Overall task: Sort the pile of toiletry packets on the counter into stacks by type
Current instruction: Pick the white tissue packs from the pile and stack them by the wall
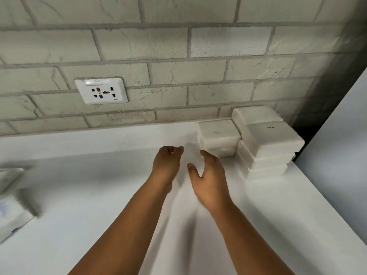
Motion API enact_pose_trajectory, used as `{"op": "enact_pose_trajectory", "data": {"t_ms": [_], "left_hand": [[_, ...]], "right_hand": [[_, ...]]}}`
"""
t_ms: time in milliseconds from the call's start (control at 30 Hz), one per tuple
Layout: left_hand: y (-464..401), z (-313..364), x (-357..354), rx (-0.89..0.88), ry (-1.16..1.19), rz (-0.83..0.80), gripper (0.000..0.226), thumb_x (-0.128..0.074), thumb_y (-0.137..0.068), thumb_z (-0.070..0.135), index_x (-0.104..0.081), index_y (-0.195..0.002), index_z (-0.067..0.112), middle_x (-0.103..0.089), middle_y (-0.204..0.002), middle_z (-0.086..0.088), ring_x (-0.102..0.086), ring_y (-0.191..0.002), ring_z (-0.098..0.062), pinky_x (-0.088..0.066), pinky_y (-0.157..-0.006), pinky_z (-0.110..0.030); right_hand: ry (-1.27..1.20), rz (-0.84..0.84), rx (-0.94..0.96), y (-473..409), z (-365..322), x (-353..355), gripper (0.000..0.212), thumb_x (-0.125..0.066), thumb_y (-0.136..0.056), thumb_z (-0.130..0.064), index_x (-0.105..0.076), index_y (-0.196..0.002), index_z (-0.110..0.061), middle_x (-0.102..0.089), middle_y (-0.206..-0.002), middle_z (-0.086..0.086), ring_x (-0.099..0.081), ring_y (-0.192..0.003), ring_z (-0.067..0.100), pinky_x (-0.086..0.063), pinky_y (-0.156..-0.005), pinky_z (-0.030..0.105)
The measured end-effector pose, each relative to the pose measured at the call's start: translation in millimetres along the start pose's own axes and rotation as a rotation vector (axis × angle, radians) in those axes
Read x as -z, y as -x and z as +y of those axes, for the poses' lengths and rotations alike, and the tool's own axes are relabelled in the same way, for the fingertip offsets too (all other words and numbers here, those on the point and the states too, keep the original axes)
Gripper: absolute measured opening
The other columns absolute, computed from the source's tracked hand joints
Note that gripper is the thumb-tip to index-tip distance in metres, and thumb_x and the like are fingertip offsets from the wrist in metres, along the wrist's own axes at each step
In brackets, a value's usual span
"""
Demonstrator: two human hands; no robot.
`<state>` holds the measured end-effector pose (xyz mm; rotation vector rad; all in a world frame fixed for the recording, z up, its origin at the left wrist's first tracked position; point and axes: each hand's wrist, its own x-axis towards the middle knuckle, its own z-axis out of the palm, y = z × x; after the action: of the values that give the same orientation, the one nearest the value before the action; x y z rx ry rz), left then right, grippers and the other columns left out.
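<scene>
Two stacks of white toiletry packets stand at the back right of the white counter (pixel 99 225). The taller stack (pixel 266 147) has several flat packets, its top one bearing small dark print. The shorter stack (pixel 218 138) sits just left of it against the wall. My left hand (pixel 167 163) hovers over the counter's middle with loosely curled fingers and holds nothing. My right hand (pixel 208 179) is beside it, palm turned inward, fingers relaxed and empty, a little short of the shorter stack.
A brick-pattern wall rises behind the counter, with a white power socket (pixel 101 91) at left. Blurred white items (pixel 12 213) lie at the counter's left edge. A pale panel (pixel 341 155) borders the counter on the right, with a dark gap behind the taller stack.
</scene>
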<state>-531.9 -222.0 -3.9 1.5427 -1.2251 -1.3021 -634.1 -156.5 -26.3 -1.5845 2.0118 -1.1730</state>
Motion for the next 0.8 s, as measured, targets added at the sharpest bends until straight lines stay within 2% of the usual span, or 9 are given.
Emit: {"op": "enact_pose_trajectory", "data": {"t_ms": [133, 300, 433, 700, 800], "left_hand": [[34, -9, 54, -0.026, 0.01, 0.088, 0.021, -0.054, -0.093, 0.037, -0.057, -0.093, 0.016, -0.062, -0.095, -0.002, -0.058, -0.09, -0.018, -0.051, -0.087, -0.04], [66, -26, 131, -0.084, -0.001, 0.222, 0.023, -0.055, -0.093, 0.035, -0.058, -0.097, 0.013, -0.062, -0.092, 0.0, -0.061, -0.089, -0.018, -0.047, -0.069, -0.027], [86, -41, 206, -0.096, -0.022, 0.348, 0.022, -0.055, -0.092, 0.035, -0.058, -0.094, 0.013, -0.061, -0.089, 0.001, -0.06, -0.085, -0.017, -0.044, -0.066, -0.024], [113, -71, 358, -0.126, -0.019, 0.537, 0.019, -0.058, -0.092, 0.029, -0.059, -0.088, 0.01, -0.054, -0.075, 0.006, -0.053, -0.064, -0.006, -0.038, -0.06, -0.025], [114, -85, 427, -0.116, -0.012, 0.586, 0.021, -0.06, -0.09, 0.029, -0.058, -0.085, 0.009, -0.055, -0.071, 0.004, -0.052, -0.063, -0.013, -0.039, -0.061, -0.028]], "right_hand": [[0.033, -0.21, 0.064, 28, -40, -14, 0.055, -0.052, -0.094, -0.044, -0.039, -0.143, -0.022, -0.043, -0.146, -0.001, -0.037, -0.136, 0.018, -0.034, -0.11, 0.031], [0.086, -0.322, 0.188, 63, -95, -45, 0.055, -0.052, -0.094, -0.045, -0.04, -0.142, -0.023, -0.044, -0.145, -0.002, -0.036, -0.136, 0.017, -0.033, -0.107, 0.028], [0.08, -0.407, 0.281, 87, -143, -83, 0.054, -0.052, -0.093, -0.044, -0.041, -0.141, -0.022, -0.044, -0.143, -0.003, -0.036, -0.135, 0.019, -0.034, -0.106, 0.03], [0.035, -0.506, 0.387, 130, -245, -179, 0.05, -0.055, -0.092, -0.043, -0.046, -0.137, -0.023, -0.048, -0.138, -0.002, -0.041, -0.13, 0.019, -0.035, -0.105, 0.029], [-0.013, -0.561, 0.374, 153, -290, -225, 0.046, -0.058, -0.09, -0.04, -0.051, -0.132, -0.023, -0.054, -0.13, 0.0, -0.048, -0.122, 0.021, -0.04, -0.101, 0.03]]}}
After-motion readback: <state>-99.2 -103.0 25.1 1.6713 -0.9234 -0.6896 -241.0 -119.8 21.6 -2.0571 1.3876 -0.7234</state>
